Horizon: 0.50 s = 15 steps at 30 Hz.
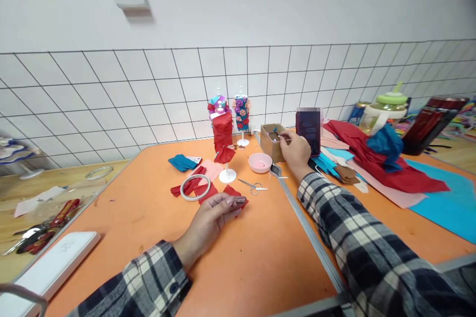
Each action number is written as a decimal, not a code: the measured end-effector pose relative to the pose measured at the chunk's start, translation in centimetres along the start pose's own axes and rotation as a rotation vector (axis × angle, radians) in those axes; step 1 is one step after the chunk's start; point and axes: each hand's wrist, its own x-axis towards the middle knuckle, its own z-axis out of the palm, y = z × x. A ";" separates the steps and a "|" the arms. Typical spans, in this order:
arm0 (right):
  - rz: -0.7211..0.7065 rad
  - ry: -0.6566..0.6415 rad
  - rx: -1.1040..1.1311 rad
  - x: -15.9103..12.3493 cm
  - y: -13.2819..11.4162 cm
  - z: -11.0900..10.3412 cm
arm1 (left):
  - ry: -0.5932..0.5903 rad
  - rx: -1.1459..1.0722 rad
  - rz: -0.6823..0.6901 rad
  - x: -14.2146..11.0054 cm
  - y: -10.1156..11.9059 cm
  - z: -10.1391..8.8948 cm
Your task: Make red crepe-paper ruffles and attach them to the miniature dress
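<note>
My left hand (213, 215) is closed with thumb and fingers pinched together over a small piece of red crepe paper (232, 190), whose edges show around the fingertips. My right hand (296, 151) reaches to the open cardboard box (270, 146), its thumb and forefinger pressed together at the opening; what they hold, if anything, is too small to make out. Before the box stand a pink bowl (259, 164) and, lower down, scissors (256, 188). A mini dress form wrapped in red (223, 133) stands on a white base beyond my left hand.
A white tape roll (182, 193) lies on red and pink scraps, near a folded blue piece (182, 162). Two more decorated dress forms (242, 114) stand behind. A phone (308, 131) leans upright by the box. Right are crepe sheets (372, 158), a dark red thermos (431, 126) and a green-lidded bottle (390, 106).
</note>
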 end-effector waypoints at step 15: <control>-0.127 -0.149 -0.136 -0.7 1.2 -1.2 | 0.020 -0.029 0.058 0.1 0.0 -0.6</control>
